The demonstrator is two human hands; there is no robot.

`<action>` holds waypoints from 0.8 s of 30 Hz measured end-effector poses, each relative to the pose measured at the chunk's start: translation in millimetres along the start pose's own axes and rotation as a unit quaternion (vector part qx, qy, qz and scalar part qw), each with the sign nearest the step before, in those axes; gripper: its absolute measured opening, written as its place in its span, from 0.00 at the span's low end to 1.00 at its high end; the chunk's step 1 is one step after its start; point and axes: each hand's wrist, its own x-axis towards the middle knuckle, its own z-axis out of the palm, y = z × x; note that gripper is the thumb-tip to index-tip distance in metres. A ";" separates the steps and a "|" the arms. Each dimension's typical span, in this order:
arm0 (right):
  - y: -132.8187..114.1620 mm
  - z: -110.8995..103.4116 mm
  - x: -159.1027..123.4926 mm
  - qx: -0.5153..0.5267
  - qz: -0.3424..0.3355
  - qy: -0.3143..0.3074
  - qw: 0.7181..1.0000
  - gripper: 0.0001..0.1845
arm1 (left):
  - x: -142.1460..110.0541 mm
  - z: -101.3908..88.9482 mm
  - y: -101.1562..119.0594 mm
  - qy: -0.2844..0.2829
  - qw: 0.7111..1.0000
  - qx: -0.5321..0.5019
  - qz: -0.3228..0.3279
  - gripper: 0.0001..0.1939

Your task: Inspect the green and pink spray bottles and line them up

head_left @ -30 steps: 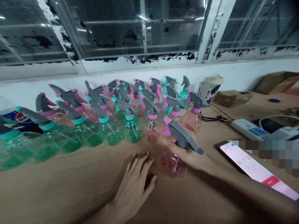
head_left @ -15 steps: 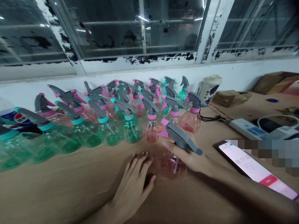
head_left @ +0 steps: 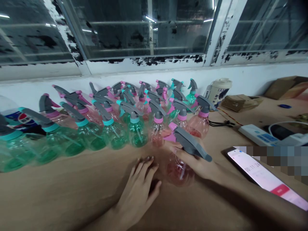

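Observation:
A clear pink spray bottle with a grey and pink trigger head stands upright on the brown table. My right hand is wrapped round its neck, just under the trigger head, which hides part of the fingers. To the left of this bottle, my left hand lies palm down on the table with fingers spread, holding nothing. Beyond both hands, several more spray bottles stand in rows: green ones with turquoise collars, such as the green spray bottle, and pink ones, such as the pink spray bottle.
At the right lies a lit phone showing a timer. Behind it are a white power strip with cables, a folded brown cardboard piece and a paper cup. A white wall with windows closes off the back.
The whole view has shifted slightly, so things sit a little farther right. My right hand keeps its hold on the pink spray bottle, and my left hand stays flat on the table.

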 end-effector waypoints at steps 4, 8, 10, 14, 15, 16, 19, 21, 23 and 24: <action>-1.6 -0.6 2.4 0.023 0.007 0.003 1.000 0.08 | 0.1 -0.4 0.2 0.000 1.000 0.000 0.003 0.19; -5.3 -0.6 4.9 0.019 0.000 0.031 0.999 0.07 | -0.2 -1.0 0.7 -0.005 1.000 -0.003 0.001 0.18; -7.1 -0.5 5.3 0.021 -0.002 0.032 0.999 0.06 | -0.4 -1.0 0.8 -0.006 1.000 -0.003 0.000 0.18; -9.5 -0.8 3.7 0.013 -0.002 0.036 0.999 0.06 | -0.6 -0.5 0.6 -0.004 1.000 0.000 0.000 0.18; -9.9 -1.0 3.1 0.011 0.000 0.038 0.999 0.06 | -0.6 -0.5 0.6 -0.004 1.000 -0.001 -0.001 0.18; -10.2 -1.1 2.6 0.011 0.003 0.038 0.999 0.07 | -0.5 -0.4 0.6 -0.004 1.000 -0.002 -0.002 0.18; -10.1 -1.5 1.6 0.022 0.013 0.034 0.999 0.08 | 0.1 -0.3 0.7 -0.003 1.000 -0.004 -0.001 0.18; -9.0 -1.7 1.3 0.022 0.017 0.022 0.999 0.08 | 0.6 -0.2 0.8 -0.004 1.000 -0.003 0.000 0.18; -7.2 -1.8 1.0 0.016 0.020 0.012 1.000 0.10 | 0.9 -0.1 1.1 -0.005 1.000 0.000 -0.001 0.18; -6.3 -1.8 0.9 0.011 0.023 0.005 1.000 0.11 | 0.8 0.0 1.3 -0.007 1.000 0.000 -0.003 0.18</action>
